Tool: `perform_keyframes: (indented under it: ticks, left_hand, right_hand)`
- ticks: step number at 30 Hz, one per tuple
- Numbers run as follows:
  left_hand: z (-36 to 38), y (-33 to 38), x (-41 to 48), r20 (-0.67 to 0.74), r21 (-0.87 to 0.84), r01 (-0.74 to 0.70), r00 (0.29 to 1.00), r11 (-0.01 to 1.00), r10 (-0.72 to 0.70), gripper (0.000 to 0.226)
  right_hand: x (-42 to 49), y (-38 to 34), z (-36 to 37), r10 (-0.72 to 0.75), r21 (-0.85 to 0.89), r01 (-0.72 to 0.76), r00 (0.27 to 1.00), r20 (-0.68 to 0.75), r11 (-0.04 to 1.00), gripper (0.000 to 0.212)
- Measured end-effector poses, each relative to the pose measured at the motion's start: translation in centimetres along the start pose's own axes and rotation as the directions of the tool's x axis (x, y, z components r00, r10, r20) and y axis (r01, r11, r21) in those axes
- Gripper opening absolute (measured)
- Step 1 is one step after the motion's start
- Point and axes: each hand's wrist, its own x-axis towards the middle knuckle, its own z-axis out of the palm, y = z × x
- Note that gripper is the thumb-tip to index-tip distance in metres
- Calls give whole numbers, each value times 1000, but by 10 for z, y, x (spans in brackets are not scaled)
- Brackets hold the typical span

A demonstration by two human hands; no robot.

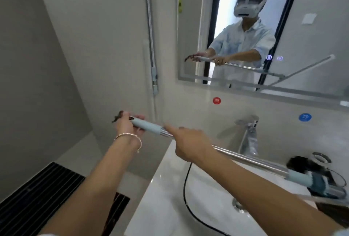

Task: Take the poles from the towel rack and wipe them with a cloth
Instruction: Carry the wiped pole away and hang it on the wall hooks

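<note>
Holding the silver metal pole with pale blue end sleeves over the white ceramic basin: the left hand grip clamps one sleeve, the right hand grip the shaft; a steady hold should aid wiping.

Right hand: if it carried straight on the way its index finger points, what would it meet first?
The pale blue sleeve on the pole: the right hand points along it, fingertip about at the sleeve's edge. Just past that is the left hand, gripping that end.
</note>
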Motion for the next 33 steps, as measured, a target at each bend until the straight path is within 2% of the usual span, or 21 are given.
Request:
perform_keyframes:
  ticks: [7,15,18,22,29,33]
  left_hand:
    - [-79,181,33,-123,-147,-245,966,958,228,24]
    - [-172,299,49,-283,-131,-504,844,854,455,21]
    - [-195,308,62,-324,-87,-533,814,841,482,21]
    - [-208,291,102,-335,8,-503,813,864,476,20]
    - [-175,223,211,-264,109,-339,896,934,356,19]
    - [-159,188,265,-249,144,-231,933,962,261,22]
  right_hand:
    - [110,-159,-13,-237,44,243,966,-105,969,57]
    - [173,-290,3,-464,127,478,877,-127,869,64]
    - [190,-311,21,-494,154,507,862,-114,848,64]
    - [211,-305,54,-469,208,474,880,-80,855,61]
    - [259,-238,124,-264,306,240,964,38,921,56]
    - [283,-207,152,-171,327,123,978,123,937,57]
